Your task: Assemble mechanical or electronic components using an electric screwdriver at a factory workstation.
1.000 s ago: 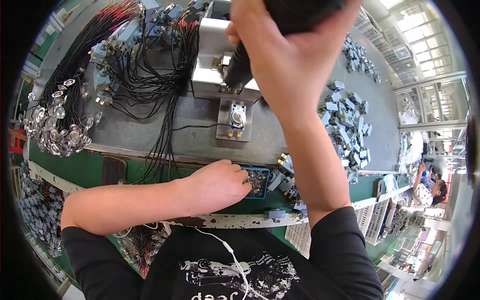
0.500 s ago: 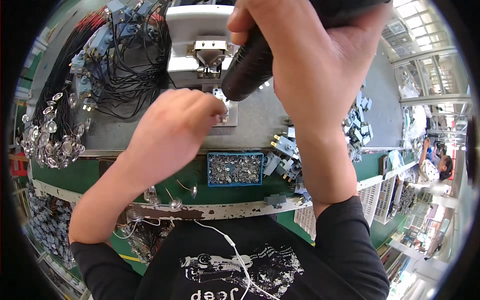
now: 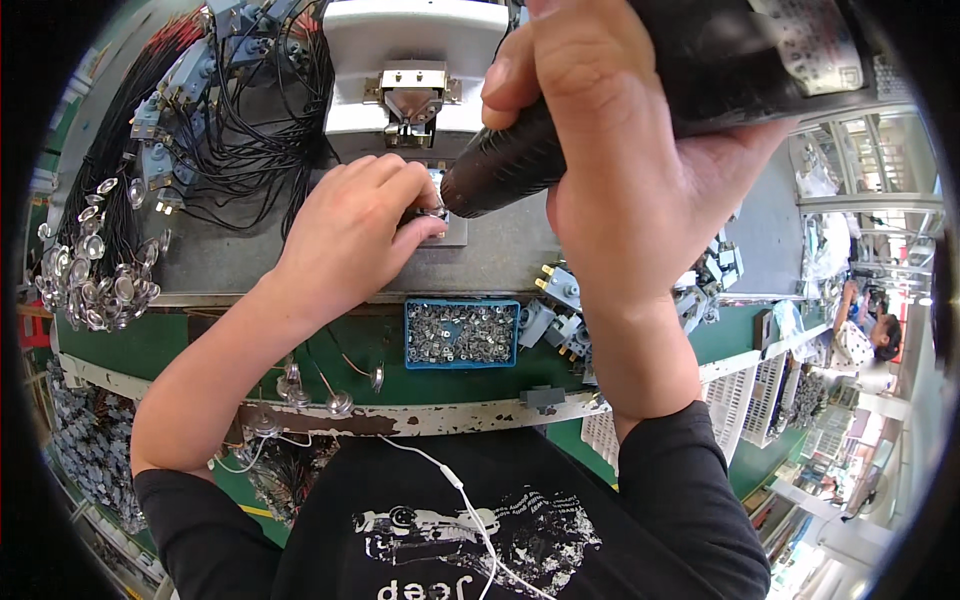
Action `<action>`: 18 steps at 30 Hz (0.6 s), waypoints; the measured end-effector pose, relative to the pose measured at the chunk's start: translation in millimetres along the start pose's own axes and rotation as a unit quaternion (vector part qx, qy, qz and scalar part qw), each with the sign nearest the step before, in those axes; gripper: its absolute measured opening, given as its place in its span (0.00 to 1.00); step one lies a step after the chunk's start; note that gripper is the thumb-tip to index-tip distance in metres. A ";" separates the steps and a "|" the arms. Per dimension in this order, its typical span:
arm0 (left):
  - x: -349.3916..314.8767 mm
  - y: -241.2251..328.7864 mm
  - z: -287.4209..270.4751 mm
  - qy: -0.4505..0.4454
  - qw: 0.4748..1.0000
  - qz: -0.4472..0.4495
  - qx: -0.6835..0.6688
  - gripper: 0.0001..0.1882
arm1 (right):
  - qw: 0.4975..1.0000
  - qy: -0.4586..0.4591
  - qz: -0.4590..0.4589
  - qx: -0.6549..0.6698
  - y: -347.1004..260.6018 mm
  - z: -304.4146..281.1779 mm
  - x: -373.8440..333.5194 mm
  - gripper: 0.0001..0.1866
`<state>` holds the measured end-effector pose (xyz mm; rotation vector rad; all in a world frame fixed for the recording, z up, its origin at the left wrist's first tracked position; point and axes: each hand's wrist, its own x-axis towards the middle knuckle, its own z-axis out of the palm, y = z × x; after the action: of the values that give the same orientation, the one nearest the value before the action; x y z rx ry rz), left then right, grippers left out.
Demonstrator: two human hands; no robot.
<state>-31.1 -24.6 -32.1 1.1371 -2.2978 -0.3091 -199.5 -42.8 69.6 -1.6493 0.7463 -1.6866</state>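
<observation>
My right hand is wrapped round a thick black electric screwdriver, held at a slant with its ribbed nose low over a flat metal block. The tool's bit is hidden. My left hand comes in from the left with fingers pinched at a small shiny part on that block, beside the nose. What exactly lies between its fingertips cannot be made out. Just beyond the block stands a white bench machine with a metal press head.
In front of the block sits a blue tray of small metal pieces. Grey-blue switch housings lie at its right. Black cables with round metal discs spread over the left. A person is far off at the right.
My left hand has turned, its thumb now showing by the block. The screwdriver has tilted flatter, its nose still by the block. The whole view has shifted slightly.
</observation>
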 end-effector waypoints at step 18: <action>-3.1 -3.3 7.8 -0.003 0.999 -0.026 -0.025 0.20 | 0.986 -0.128 -0.103 -0.020 29.6 0.2 5.1 0.31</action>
<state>-31.9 -24.4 -41.1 1.1731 -2.2560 -0.3879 -197.4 -65.2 49.7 -1.9825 0.5015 -1.5622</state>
